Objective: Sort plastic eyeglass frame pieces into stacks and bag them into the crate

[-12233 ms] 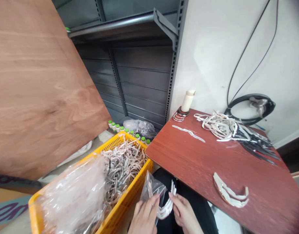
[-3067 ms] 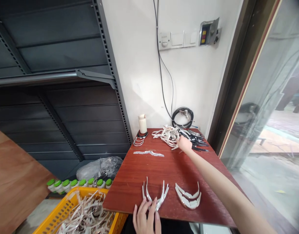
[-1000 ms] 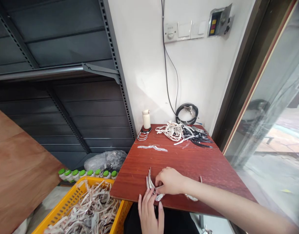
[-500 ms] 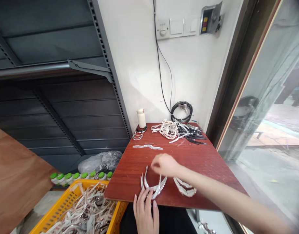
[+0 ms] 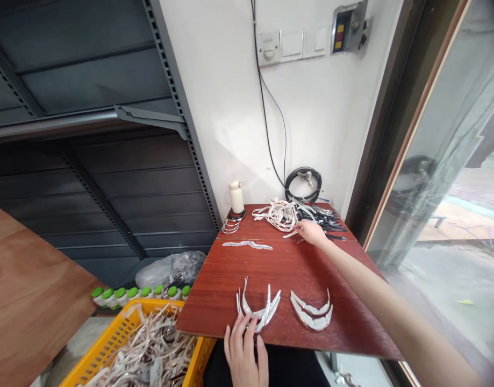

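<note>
My left hand [image 5: 247,349] lies at the table's front edge with its fingers stretched out. Its fingertips touch a small group of curved, shiny white-and-silver strips [image 5: 266,310]. To the right of them, two more curved strips [image 5: 314,321] lie nested on the tabletop. My right hand [image 5: 311,232] reaches across to the back of the table, its fingers pinched at the end of a white strip [image 5: 290,235] beside a tangled pile of white strips [image 5: 281,214]. Part of that strip is hidden by the fingers.
The red-brown table [image 5: 214,285] carries a wavy pale strip [image 5: 247,244], a cream bottle [image 5: 236,198], silver rings [image 5: 231,226], dark strips [image 5: 325,217] and a coiled black cable [image 5: 287,185]. A yellow basket [image 5: 97,344] full of strips stands at the left, near green-lidded jars [image 5: 147,291].
My right hand has moved from above the near strips to the pile at the back and pinched a strip there. My left hand stays on the near strips. The view has shifted slightly.
</note>
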A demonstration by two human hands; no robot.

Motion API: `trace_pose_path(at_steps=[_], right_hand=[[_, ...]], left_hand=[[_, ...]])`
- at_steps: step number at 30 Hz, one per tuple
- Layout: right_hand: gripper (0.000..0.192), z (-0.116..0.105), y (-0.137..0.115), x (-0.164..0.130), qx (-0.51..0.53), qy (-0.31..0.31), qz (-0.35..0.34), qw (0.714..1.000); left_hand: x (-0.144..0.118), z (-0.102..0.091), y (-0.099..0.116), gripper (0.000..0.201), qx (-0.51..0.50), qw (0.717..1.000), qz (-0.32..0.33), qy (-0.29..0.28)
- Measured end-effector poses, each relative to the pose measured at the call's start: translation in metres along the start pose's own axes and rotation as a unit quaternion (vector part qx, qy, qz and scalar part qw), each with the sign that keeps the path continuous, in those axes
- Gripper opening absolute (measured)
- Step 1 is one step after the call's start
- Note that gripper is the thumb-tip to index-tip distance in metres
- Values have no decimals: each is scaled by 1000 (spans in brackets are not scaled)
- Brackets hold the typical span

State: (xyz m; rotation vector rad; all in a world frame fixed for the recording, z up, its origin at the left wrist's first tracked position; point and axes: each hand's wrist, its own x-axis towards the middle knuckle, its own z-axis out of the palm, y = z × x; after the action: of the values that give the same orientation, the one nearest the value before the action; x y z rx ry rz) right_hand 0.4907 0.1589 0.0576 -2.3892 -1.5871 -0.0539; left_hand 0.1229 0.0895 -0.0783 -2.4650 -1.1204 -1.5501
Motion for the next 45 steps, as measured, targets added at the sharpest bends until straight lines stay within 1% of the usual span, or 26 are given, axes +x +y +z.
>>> trace_pose_path(at_steps=[4,7,8,12,15,19,21,24,27,29,31,34,38,42,43,45], right_hand=[[14,-9,4,2,27,-9,-55,998],[7,-25,5,-2,86,-26,-89,992],[7,-32,5,-5,113,-38,-97,988],[26,-57,-6,-11,225,-78,-108,965],[33,-65,-22,-11,274,-75,-95,954],[33,-59,-57,-12,287,-51,-60,955],[33,-52,-82,-22,282,-63,-66,955],[30,-42,-127,-48,254,-99,-108,956],[23,-33,-170,-78,198,-125,-160,959],[16,-26,-190,-94,148,-136,-182,962],[12,-19,-200,-105,101,-147,-191,965],[15,-12,-200,-113,59,-159,-190,967],[21,-16,-182,-116,44,-163,-191,967],[16,-20,-169,-122,38,-199,-226,953],[13,-19,-168,-124,36,-202,-231,951],[15,-16,-168,-129,32,-199,-234,951]], left_hand=[[2,-1,0,34,-3,1000,6,7],[3,-4,-1,35,3,1000,14,1],[4,-5,-1,35,9,1000,22,-5],[6,-10,-1,38,32,998,49,-27],[7,-11,1,38,33,998,41,-29],[6,-10,2,39,29,998,39,-28],[6,-11,3,40,29,998,40,-32],[7,-13,4,41,30,998,39,-46],[8,-15,5,41,35,997,42,-50],[8,-16,6,41,38,997,47,-48],[8,-17,6,41,41,997,52,-47],[7,-18,5,43,48,996,57,-44],[11,-20,9,43,30,996,70,-39],[20,-21,20,36,-29,999,23,-3],[22,-21,22,35,-39,999,13,7],[23,-20,24,32,-46,999,6,19]])
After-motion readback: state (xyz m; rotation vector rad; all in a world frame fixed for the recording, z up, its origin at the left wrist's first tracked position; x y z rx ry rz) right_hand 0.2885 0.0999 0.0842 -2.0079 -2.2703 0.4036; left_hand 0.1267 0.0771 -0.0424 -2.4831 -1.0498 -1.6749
